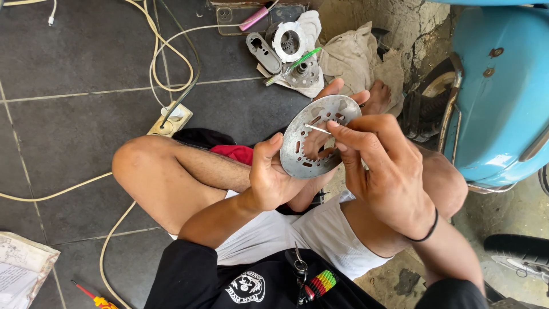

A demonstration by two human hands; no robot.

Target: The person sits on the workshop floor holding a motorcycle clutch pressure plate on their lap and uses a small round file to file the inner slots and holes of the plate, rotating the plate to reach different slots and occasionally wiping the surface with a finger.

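My left hand (273, 171) grips a round grey metal plate (302, 127) with slots and a large middle hole, thumb on its lower rim and fingers behind it. My right hand (382, 167) pinches a thin white stick (318, 129) whose tip reaches across the plate's middle opening. Both hands are raised above my crossed legs as I sit on the floor.
Several metal parts (289, 51) and a green-handled tool (293, 65) lie on a cloth (351, 60) ahead. A power strip (170, 119) with white cables sits at left. A blue scooter (503, 86) stands at right. A red screwdriver (94, 297) and papers (20, 274) lie bottom left.
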